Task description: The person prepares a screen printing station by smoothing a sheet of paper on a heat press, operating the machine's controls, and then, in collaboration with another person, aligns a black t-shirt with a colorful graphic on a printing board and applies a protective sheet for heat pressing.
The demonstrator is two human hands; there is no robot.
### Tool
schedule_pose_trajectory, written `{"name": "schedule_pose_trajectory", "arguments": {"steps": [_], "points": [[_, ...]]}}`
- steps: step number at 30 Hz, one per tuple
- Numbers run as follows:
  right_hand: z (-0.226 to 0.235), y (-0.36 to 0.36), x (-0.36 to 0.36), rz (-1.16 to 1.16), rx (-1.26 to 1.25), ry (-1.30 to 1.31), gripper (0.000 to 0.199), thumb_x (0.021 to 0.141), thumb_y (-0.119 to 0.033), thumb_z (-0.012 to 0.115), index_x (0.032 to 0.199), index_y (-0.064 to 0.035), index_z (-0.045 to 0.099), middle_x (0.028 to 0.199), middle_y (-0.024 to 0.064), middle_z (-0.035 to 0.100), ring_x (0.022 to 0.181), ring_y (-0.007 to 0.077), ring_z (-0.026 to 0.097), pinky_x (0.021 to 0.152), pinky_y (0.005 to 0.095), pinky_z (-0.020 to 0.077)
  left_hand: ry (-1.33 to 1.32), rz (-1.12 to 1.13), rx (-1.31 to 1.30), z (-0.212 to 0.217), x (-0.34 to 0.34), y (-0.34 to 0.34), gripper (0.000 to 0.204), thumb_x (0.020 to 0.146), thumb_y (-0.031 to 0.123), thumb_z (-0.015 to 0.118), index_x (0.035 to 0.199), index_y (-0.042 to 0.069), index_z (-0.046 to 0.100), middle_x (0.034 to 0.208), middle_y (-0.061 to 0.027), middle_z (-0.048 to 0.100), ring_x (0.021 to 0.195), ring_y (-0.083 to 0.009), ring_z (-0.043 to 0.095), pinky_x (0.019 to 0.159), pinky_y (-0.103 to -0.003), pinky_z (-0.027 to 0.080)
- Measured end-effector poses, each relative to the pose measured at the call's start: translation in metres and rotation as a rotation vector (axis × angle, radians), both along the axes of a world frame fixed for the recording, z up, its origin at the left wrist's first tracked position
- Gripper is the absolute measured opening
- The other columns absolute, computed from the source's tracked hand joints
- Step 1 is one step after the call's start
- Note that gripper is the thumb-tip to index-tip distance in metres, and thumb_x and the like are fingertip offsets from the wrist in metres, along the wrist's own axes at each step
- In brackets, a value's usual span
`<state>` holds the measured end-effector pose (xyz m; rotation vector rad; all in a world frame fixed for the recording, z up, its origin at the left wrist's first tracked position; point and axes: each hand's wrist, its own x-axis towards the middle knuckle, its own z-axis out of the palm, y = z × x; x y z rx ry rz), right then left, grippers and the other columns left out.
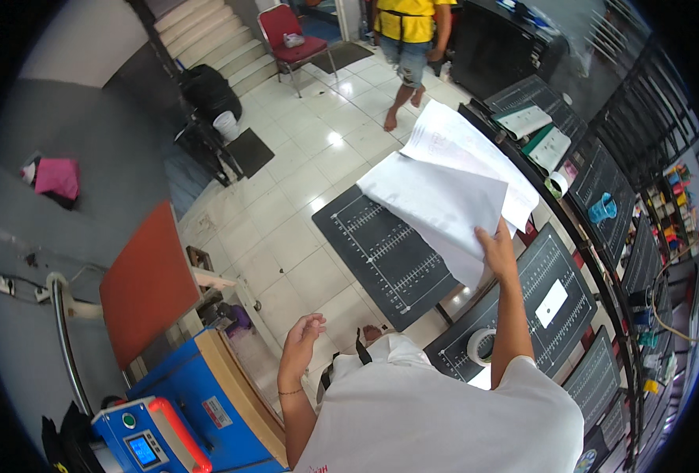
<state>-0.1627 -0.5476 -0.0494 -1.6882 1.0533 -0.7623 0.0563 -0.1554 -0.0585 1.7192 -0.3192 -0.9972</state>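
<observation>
My right hand (498, 246) pinches the near edge of a white sheet (436, 193) between thumb and fingers. That sheet hangs over part of a black board with white ruler marks (373, 252). Behind it lie more white sheets (464, 138) with faint marks; whether my hand also grips these I cannot tell. My left hand (302, 343) is raised beside my body at the lower left. Its fingers are loosely bent and nothing shows in them.
A blue heat press (148, 445) with a red handle stands at lower left, near a reddish-brown panel (146, 280). More marked boards (535, 292) line the right, one holding a tape roll (482, 347). A person in yellow (408, 31) stands beyond, near a red chair (293, 47).
</observation>
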Motion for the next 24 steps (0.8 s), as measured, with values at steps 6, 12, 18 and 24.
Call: {"name": "schedule_pose_trajectory", "arguments": {"steps": [6, 12, 18, 24], "points": [[-0.003, -0.113, -0.06, -0.246, 0.114, -0.341, 0.042, 0.092, -0.016, 0.065, 0.126, 0.0056, 0.054, 0.116, 0.0135, 0.064, 0.106, 0.021, 0.06, 0.095, 0.0329, 0.0452, -0.021, -0.17, 0.086, -0.013, 0.022, -0.046, 0.04, 0.103, 0.032, 0.048, 0.126, 0.001, 0.056, 0.118, -0.0104, 0.063, 0.107, -0.0202, 0.061, 0.095, -0.034, 0.045], [-0.086, -0.237, -0.107, -0.14, 0.222, -0.225, 0.044, 0.091, -0.016, 0.067, 0.126, 0.008, 0.054, 0.113, 0.0146, 0.065, 0.099, 0.0233, 0.064, 0.086, 0.0344, 0.0504, -0.005, -0.21, 0.097, -0.023, 0.024, -0.06, 0.037, 0.102, 0.029, 0.052, 0.121, -0.003, 0.058, 0.109, -0.0084, 0.065, 0.101, -0.0172, 0.06, 0.092, -0.031, 0.046], [-0.133, -0.282, -0.091, -0.544, -0.094, 0.328, 0.073, 0.08, -0.04, 0.076, 0.129, 0.0071, 0.052, 0.119, 0.0249, 0.064, 0.11, 0.0342, 0.063, 0.096, 0.0399, 0.0471, -0.007, -0.17, 0.148, -0.031, 0.017, -0.06, 0.035, 0.101, 0.026, 0.053, 0.119, -0.003, 0.06, 0.104, -0.0078, 0.066, 0.097, -0.016, 0.06, 0.09, -0.029, 0.047], [-0.16, -0.28, -0.094, -0.769, -0.038, 0.54, 0.09, 0.077, -0.059, 0.069, 0.132, 0.01, 0.049, 0.12, 0.0267, 0.064, 0.115, 0.0375, 0.061, 0.1, 0.0419, 0.0442, 0.007, -0.174, 0.197, -0.041, 0.006, -0.044, 0.038, 0.102, 0.03, 0.052, 0.122, -0.001, 0.058, 0.112, -0.0091, 0.065, 0.101, -0.0182, 0.061, 0.09, -0.031, 0.046]]}}
